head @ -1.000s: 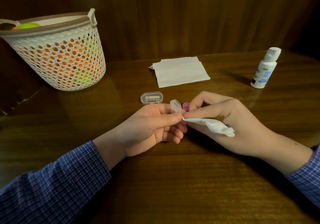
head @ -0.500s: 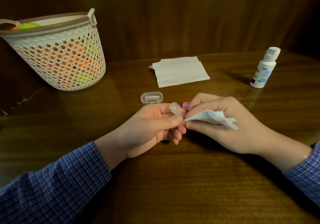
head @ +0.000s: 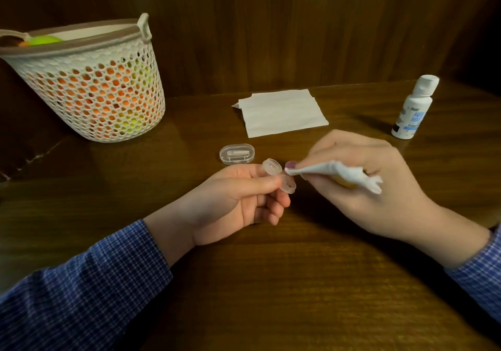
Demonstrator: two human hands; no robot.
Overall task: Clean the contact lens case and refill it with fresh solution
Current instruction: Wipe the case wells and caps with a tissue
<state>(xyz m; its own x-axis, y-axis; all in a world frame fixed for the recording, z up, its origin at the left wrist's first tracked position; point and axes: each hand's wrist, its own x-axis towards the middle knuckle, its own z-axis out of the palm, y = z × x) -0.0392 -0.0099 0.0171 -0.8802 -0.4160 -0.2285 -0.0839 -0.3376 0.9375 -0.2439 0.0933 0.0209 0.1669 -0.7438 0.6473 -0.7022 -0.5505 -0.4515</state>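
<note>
Clear plastic contact lens case (head: 282,178), centre of frame, pinched between thumb and forefinger of left hand (head: 233,201). Flip lid up toward upper left; open well faces right; long axis runs upper left to lower right. Right hand (head: 379,185) grips a twisted white tissue (head: 333,173), its tip pointing left, just beside the case; cannot tell if touching. Small purple cap (head: 291,164) on the wooden table (head: 271,283) just behind the tissue tip. Oval clear box (head: 237,154) near, above the left hand. Folded napkin (head: 282,112) farther back. White solution bottle (head: 413,108) upright, upper right. Perforated basket (head: 89,85) upper left, well apart.
</note>
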